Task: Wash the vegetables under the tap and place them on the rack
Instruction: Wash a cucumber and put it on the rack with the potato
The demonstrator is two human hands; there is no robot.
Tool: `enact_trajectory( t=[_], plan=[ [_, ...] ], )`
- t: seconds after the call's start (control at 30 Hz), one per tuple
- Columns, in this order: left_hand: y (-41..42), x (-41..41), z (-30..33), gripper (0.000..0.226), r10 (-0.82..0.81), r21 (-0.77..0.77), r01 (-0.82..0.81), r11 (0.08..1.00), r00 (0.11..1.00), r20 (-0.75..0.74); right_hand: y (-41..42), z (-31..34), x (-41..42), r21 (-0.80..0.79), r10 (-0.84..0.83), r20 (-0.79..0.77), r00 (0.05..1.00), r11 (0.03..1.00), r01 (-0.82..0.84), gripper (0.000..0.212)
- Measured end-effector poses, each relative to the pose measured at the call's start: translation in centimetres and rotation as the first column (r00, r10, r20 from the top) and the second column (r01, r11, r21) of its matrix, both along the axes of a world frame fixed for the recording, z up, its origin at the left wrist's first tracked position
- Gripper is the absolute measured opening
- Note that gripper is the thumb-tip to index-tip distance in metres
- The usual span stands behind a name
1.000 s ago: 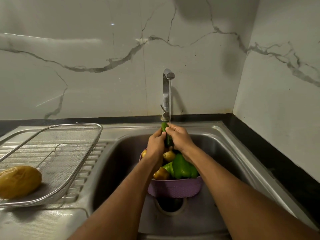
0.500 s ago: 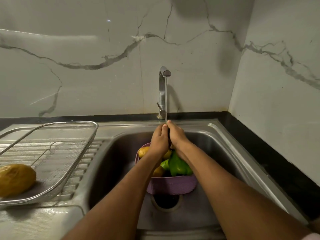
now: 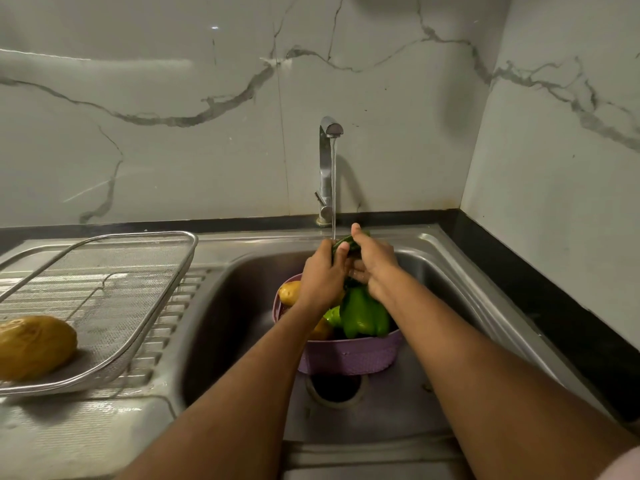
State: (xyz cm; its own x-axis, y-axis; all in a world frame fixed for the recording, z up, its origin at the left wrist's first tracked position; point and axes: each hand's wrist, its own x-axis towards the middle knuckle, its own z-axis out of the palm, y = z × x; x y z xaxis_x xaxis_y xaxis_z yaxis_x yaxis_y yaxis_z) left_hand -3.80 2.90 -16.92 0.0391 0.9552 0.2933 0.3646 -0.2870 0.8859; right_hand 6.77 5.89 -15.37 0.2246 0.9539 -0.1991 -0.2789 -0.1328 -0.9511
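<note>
Steel sink unit [image 3: 460, 271] against marble-veined wall tile. Front left, on the drainboard: wire rack [image 3: 114, 306] holding one washed potato [image 3: 34, 346]. Mid-basin: purple colander [image 3: 346, 358] with green capsicum [image 3: 363, 315] and further potatoes. Behind it: left hand [image 3: 322, 275] and right hand [image 3: 375, 268], both curled round a dark green vegetable [image 3: 346, 242], long axis roughly upright, under the tap [image 3: 327, 168] stream. Rack lies well left; left hand nearer.
</note>
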Motion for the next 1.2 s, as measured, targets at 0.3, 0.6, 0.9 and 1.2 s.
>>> enact_trajectory(
  t=[0.3, 0.6, 0.9, 1.2],
  plan=[
    [0.1, -0.7, 0.6, 0.030, -0.139, -0.127, 0.191, 0.973, 0.932, 0.335, 0.1, 0.1, 0.0, 0.087, 0.037, -0.016, 0.999, 0.996, -0.036, 0.017],
    [0.3, -1.0, 0.5, 0.039, 0.139, -0.365, 0.072, 0.928, 0.842, 0.521, -0.2, -0.2, -0.1, 0.103, 0.097, 0.026, 0.995, 0.990, -0.100, 0.029],
    [0.3, -1.0, 0.7, 0.043, 0.209, -0.470, 0.186, 0.863, 0.715, 0.667, -0.5, 0.3, -1.5, 0.263, 0.039, 0.364, 0.930, 0.954, -0.143, 0.017],
    [0.5, -0.9, -0.5, 0.031, -0.002, -0.255, 0.125, 0.959, 0.901, 0.434, -0.8, 0.2, -1.7, 0.225, 0.039, 0.460, 0.887, 0.961, -0.159, 0.039]
  ],
)
